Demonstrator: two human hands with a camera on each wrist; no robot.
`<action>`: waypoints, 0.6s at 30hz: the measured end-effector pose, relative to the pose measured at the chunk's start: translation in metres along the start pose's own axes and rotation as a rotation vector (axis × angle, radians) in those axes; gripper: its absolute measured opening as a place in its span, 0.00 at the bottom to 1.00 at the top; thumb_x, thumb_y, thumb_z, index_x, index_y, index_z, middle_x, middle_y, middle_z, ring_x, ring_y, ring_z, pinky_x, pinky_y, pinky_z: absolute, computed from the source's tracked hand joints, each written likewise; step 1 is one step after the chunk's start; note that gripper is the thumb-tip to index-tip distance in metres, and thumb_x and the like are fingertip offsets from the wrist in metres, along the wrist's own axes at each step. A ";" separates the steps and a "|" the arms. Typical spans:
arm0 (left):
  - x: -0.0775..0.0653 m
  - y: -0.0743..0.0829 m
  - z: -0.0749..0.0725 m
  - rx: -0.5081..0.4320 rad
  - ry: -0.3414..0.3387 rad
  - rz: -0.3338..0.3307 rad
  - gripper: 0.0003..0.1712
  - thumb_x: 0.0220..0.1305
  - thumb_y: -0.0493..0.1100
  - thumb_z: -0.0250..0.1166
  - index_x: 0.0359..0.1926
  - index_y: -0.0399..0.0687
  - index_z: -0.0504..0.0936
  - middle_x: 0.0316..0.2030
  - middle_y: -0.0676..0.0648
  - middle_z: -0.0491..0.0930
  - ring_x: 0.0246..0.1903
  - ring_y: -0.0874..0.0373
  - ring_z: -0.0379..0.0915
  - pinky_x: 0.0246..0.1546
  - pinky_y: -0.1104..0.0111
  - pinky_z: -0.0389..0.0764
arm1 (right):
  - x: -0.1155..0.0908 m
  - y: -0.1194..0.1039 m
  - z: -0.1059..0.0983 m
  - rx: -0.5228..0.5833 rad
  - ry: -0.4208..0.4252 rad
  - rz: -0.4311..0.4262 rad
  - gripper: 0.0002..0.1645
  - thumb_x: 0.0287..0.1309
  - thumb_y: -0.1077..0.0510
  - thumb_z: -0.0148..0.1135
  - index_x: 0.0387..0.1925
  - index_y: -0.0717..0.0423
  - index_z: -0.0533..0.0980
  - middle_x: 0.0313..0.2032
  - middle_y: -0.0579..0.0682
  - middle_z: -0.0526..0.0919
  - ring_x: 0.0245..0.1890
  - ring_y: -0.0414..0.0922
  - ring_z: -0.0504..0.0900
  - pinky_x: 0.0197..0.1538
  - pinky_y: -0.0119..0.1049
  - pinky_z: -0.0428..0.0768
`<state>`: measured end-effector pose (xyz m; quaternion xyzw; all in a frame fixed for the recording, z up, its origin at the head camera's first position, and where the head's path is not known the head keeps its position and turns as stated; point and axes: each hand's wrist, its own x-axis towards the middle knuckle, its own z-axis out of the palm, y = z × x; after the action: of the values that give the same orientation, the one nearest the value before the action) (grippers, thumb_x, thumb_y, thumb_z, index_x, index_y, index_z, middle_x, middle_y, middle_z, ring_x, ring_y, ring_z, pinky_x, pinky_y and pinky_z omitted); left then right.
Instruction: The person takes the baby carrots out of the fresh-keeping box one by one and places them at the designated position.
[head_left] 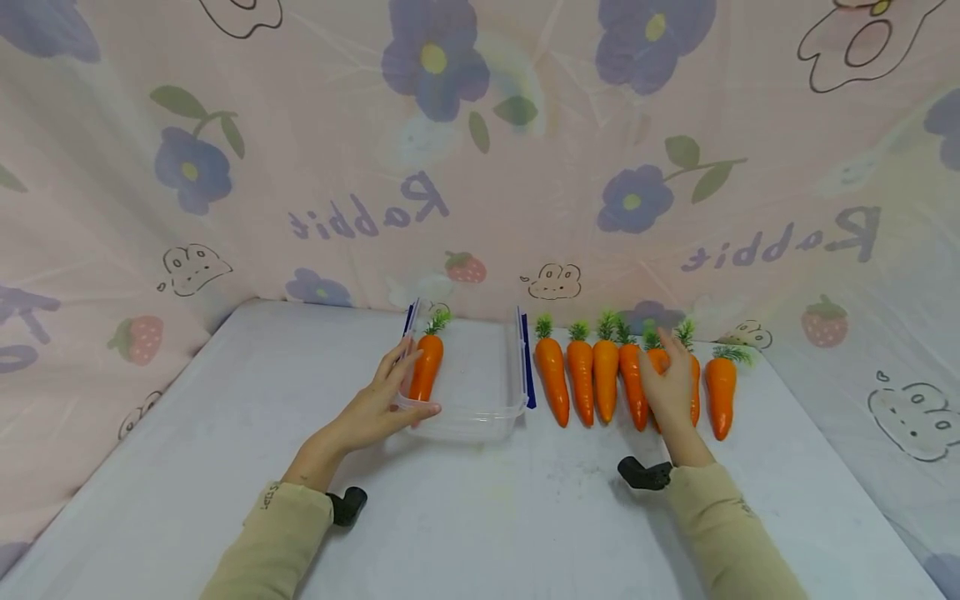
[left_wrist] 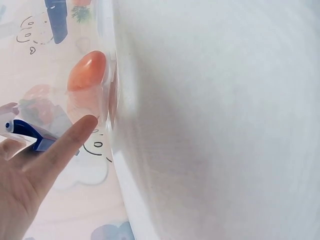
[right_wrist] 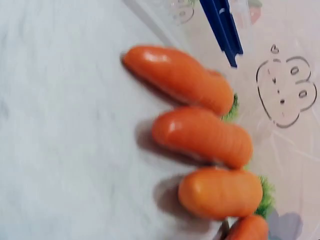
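Note:
An orange carrot (head_left: 427, 367) with a green top lies along the left side inside a clear plastic container (head_left: 480, 425). My left hand (head_left: 375, 408) holds that container at its front left corner, fingers over the left wall and thumb stretched along the front rim. The left wrist view shows this thumb beside a blue clip (left_wrist: 42, 140). To the right, several carrots (head_left: 606, 379) lie in a row. Over the right part of that row is my right hand (head_left: 671, 387), its thumb and fingers either side of one carrot and hiding much of it. The right wrist view does not show the fingers clearly.
Another blue clip (head_left: 527, 358) hangs at the container's right wall, close to the first carrot of the row. The rightmost carrot (head_left: 722, 398) lies slightly apart. A printed cloth (head_left: 480, 208) rises behind the white table (head_left: 525, 517).

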<state>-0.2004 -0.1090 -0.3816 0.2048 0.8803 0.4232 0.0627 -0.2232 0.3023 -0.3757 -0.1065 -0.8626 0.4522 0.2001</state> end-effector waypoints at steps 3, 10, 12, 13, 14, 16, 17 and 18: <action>0.000 0.001 0.000 -0.003 -0.001 0.002 0.54 0.59 0.63 0.64 0.76 0.52 0.46 0.76 0.54 0.29 0.59 0.45 0.70 0.52 0.58 0.79 | -0.002 -0.007 0.007 0.038 -0.014 -0.020 0.34 0.68 0.55 0.50 0.72 0.54 0.56 0.74 0.60 0.47 0.74 0.57 0.44 0.71 0.59 0.52; 0.000 -0.001 0.001 -0.008 0.000 0.016 0.54 0.59 0.62 0.65 0.76 0.51 0.46 0.76 0.51 0.29 0.60 0.43 0.69 0.52 0.58 0.79 | -0.008 -0.020 0.022 0.092 -0.051 -0.050 0.34 0.67 0.55 0.52 0.72 0.51 0.58 0.75 0.58 0.46 0.72 0.58 0.53 0.68 0.56 0.62; 0.000 -0.001 0.001 -0.008 0.003 0.017 0.53 0.59 0.62 0.65 0.76 0.50 0.46 0.76 0.51 0.30 0.60 0.43 0.69 0.52 0.57 0.79 | -0.009 -0.023 0.025 0.102 -0.058 -0.057 0.34 0.67 0.54 0.53 0.72 0.51 0.58 0.74 0.58 0.46 0.71 0.59 0.55 0.67 0.56 0.64; 0.000 -0.001 0.001 -0.007 0.004 0.019 0.53 0.59 0.62 0.65 0.76 0.50 0.46 0.76 0.51 0.30 0.60 0.43 0.69 0.52 0.58 0.79 | -0.010 -0.025 0.027 0.111 -0.065 -0.056 0.34 0.68 0.55 0.53 0.72 0.51 0.57 0.75 0.57 0.46 0.71 0.59 0.56 0.67 0.55 0.64; 0.000 -0.001 0.001 -0.005 0.005 0.021 0.53 0.59 0.62 0.64 0.76 0.50 0.46 0.76 0.51 0.30 0.59 0.43 0.70 0.51 0.58 0.79 | -0.010 -0.026 0.028 0.119 -0.073 -0.054 0.34 0.68 0.55 0.53 0.72 0.51 0.57 0.75 0.57 0.45 0.71 0.59 0.56 0.68 0.55 0.64; 0.000 -0.001 0.001 0.000 0.006 0.024 0.54 0.59 0.62 0.64 0.76 0.49 0.46 0.76 0.51 0.30 0.57 0.44 0.72 0.51 0.58 0.80 | -0.011 -0.030 0.031 0.138 -0.089 -0.048 0.34 0.68 0.56 0.52 0.72 0.51 0.57 0.75 0.56 0.45 0.72 0.58 0.55 0.68 0.54 0.63; 0.000 -0.001 0.001 0.003 0.008 0.022 0.54 0.59 0.62 0.64 0.76 0.50 0.46 0.76 0.51 0.30 0.56 0.45 0.72 0.50 0.59 0.80 | -0.012 -0.032 0.032 0.146 -0.094 -0.048 0.34 0.68 0.57 0.51 0.72 0.51 0.57 0.75 0.56 0.45 0.72 0.58 0.54 0.69 0.53 0.63; 0.000 -0.001 0.001 0.006 0.007 0.022 0.54 0.59 0.63 0.64 0.76 0.50 0.46 0.76 0.51 0.29 0.56 0.45 0.73 0.50 0.59 0.80 | -0.012 -0.033 0.034 0.152 -0.097 -0.050 0.34 0.68 0.57 0.52 0.72 0.52 0.57 0.75 0.56 0.46 0.72 0.57 0.54 0.69 0.53 0.63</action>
<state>-0.2009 -0.1091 -0.3832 0.2131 0.8796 0.4219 0.0541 -0.2273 0.2538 -0.3689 -0.0473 -0.8369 0.5158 0.1771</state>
